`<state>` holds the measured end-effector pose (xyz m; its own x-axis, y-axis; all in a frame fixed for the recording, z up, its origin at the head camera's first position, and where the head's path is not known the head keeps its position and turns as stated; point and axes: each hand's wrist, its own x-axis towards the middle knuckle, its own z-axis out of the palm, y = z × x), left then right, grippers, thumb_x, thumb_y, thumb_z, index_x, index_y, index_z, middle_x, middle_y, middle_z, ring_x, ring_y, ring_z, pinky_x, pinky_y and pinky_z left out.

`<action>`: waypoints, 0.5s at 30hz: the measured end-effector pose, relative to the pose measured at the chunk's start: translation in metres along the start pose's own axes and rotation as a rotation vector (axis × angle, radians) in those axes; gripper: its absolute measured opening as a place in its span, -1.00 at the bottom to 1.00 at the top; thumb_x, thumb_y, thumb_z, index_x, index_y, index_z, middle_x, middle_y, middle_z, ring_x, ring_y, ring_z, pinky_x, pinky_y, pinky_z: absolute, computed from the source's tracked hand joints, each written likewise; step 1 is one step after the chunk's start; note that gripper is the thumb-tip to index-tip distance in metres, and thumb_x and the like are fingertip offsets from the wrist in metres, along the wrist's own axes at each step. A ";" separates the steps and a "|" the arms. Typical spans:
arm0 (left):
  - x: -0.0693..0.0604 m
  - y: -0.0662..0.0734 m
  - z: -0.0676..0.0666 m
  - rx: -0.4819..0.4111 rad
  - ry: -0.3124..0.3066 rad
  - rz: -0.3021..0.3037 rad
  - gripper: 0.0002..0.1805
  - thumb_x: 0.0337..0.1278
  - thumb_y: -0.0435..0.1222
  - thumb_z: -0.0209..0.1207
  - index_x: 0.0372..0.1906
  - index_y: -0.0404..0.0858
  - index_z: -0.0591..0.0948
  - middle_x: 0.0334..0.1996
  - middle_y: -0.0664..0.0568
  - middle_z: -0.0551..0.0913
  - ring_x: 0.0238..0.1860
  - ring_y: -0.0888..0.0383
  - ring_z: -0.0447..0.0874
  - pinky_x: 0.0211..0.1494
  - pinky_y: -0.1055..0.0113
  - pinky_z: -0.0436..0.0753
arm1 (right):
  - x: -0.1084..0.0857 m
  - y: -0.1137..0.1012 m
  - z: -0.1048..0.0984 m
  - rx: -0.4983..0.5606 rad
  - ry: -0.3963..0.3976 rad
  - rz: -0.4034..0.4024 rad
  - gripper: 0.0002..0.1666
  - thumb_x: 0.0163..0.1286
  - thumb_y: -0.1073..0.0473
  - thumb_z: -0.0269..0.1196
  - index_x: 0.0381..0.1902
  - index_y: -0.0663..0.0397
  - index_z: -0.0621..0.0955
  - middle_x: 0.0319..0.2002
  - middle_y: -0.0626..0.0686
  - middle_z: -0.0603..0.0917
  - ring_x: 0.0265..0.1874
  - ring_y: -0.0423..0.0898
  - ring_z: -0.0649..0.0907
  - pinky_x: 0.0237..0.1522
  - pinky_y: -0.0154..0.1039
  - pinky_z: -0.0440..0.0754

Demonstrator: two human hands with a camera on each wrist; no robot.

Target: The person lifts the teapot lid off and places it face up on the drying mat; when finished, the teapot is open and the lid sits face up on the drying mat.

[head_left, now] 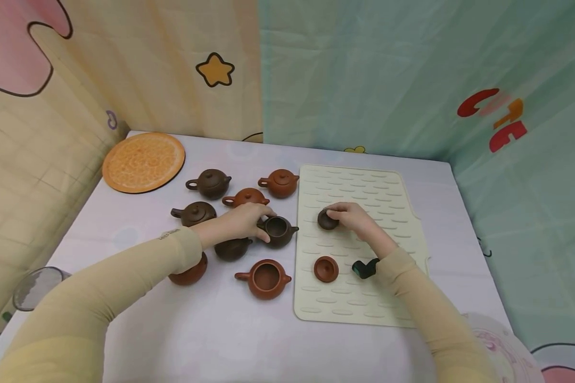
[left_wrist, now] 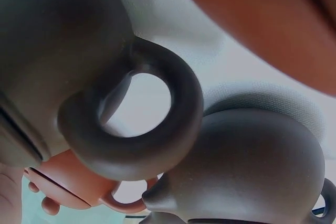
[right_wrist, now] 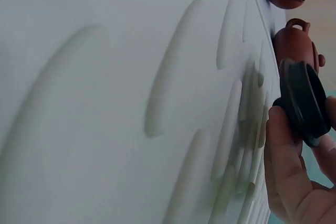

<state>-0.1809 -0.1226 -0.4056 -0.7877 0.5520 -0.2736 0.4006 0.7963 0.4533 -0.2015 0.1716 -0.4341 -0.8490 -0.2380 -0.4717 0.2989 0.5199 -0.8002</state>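
My left hand (head_left: pixel 249 221) grips a lidless dark brown teapot (head_left: pixel 277 230) near its handle, thumb on the near side and fingers on the far side. That teapot's round handle (left_wrist: pixel 191 103) fills much of the left wrist view. Over the pale mat, my right hand (head_left: pixel 352 217) pinches a small dark lid (head_left: pixel 327 220), its hollow underside turned upward; the right wrist view shows the lid (right_wrist: pixel 302 100) between fingertips and thumb. Below it, a reddish-brown lid (head_left: pixel 326 269) lies hollow side up on the mat. A lidless reddish-brown teapot (head_left: pixel 266 280) stands left of that lid.
Several lidded teapots crowd around my left arm, among them a dark one (head_left: pixel 213 184) and a reddish one (head_left: pixel 280 183). The ribbed mat (head_left: pixel 364 311) covers the right side. A round orange board (head_left: pixel 144 162), a clear glass (head_left: pixel 38 288) and a patterned plate (head_left: pixel 503 348) lie near the edges.
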 end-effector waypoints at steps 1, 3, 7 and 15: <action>0.000 0.000 0.000 -0.001 -0.001 0.000 -0.32 -0.06 -0.10 0.48 0.22 -0.24 0.57 0.12 -0.06 0.66 0.09 0.00 0.64 0.16 0.08 0.60 | 0.000 0.001 0.000 -0.041 0.016 -0.006 -0.52 0.52 0.09 0.10 0.30 0.18 0.50 0.32 0.23 0.48 0.29 0.12 0.48 0.31 0.00 0.45; 0.000 0.000 0.000 -0.004 -0.002 -0.003 -0.32 -0.07 -0.11 0.48 0.22 -0.23 0.57 0.12 -0.05 0.66 0.08 0.00 0.64 0.15 0.08 0.60 | 0.001 0.003 0.000 -0.102 0.047 -0.018 -0.55 0.50 0.08 0.13 0.25 0.12 0.56 0.30 0.20 0.51 0.30 0.11 0.47 0.30 0.01 0.45; 0.000 0.001 0.000 -0.009 -0.006 -0.004 -0.31 -0.07 -0.12 0.49 0.22 -0.25 0.57 0.12 -0.07 0.66 0.10 -0.01 0.64 0.16 0.08 0.60 | 0.003 0.005 -0.002 -0.132 0.101 -0.020 -0.57 0.46 0.07 0.18 0.22 0.08 0.60 0.29 0.17 0.54 0.32 0.10 0.46 0.30 -0.01 0.44; -0.001 0.001 0.000 0.001 0.002 -0.001 -0.32 -0.08 -0.12 0.49 0.21 -0.24 0.58 0.11 -0.07 0.67 0.10 -0.02 0.63 0.17 0.07 0.60 | 0.004 0.007 -0.003 -0.099 0.099 -0.004 -0.56 0.42 0.04 0.23 0.20 0.07 0.61 0.26 0.14 0.57 0.18 0.04 0.57 0.15 -0.11 0.54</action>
<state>-0.1800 -0.1218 -0.4046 -0.7889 0.5507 -0.2727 0.4003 0.7972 0.4518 -0.2039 0.1765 -0.4399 -0.8902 -0.1606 -0.4263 0.2555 0.5986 -0.7592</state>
